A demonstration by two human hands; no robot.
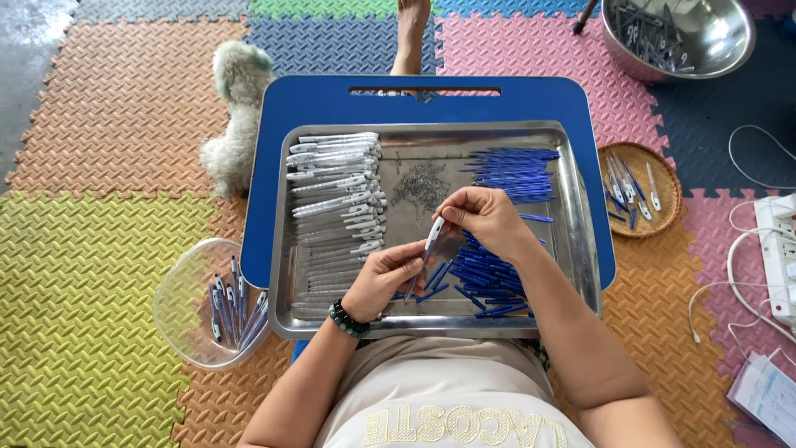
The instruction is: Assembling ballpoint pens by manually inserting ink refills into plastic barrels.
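Observation:
Both hands meet over a steel tray (pixel 580 249) on a blue lap table (pixel 332 99). My left hand (pixel 383 278), with a dark bead bracelet at the wrist, grips the lower end of a pen (pixel 431 236) with a clear barrel and blue refill. My right hand (pixel 489 217) pinches the pen's white upper end. On the tray's left lies a stack of clear pen barrels (pixel 336 195). Small metal springs (pixel 419 181) sit in the middle. Blue refills (pixel 514 172) lie at the upper right, more blue parts (pixel 485 282) under my hands.
A clear plastic bowl (pixel 186 332) with several finished pens sits left of the tray. A wicker dish (pixel 663 178) with pen parts is to the right, a steel bowl (pixel 730 50) at the top right. A fluffy white toy dog (pixel 235 124), a power strip (pixel 779 249) and cables lie on coloured foam mats.

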